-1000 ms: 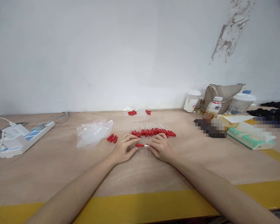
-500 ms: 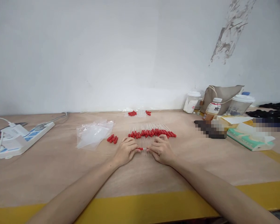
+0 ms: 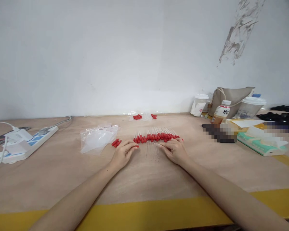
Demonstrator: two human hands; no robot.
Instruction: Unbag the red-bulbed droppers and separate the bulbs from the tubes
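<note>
My left hand [image 3: 121, 155] is closed in a pinch, with a red rubber dropper bulb [image 3: 137, 146] showing at the fingertips. Several loose red bulbs [image 3: 116, 143] lie just beyond it, some perhaps hidden by the hand. My right hand [image 3: 174, 150] pinches at the end of a thin clear glass tube [image 3: 156, 148], low over the table. A few more clear tubes [image 3: 147, 150] lie between the hands, hard to make out. Beyond them runs a row of glass droppers with red bulbs [image 3: 156, 137], bulbs toward me and tubes pointing away.
Clear zip bags [image 3: 97, 139] lie to the left, near a white power strip [image 3: 36, 144] with chargers. At the back, a plastic bag [image 3: 146, 117] has red bulbs on it. To the right stand a drink bottle [image 3: 221, 112], lidded cups [image 3: 199, 105] and a tissue pack [image 3: 261, 143].
My hands have moved apart from where they met at a red bulb and a clear tube. The left went left and now shows a bulb; the right moved slightly right and away from me.
</note>
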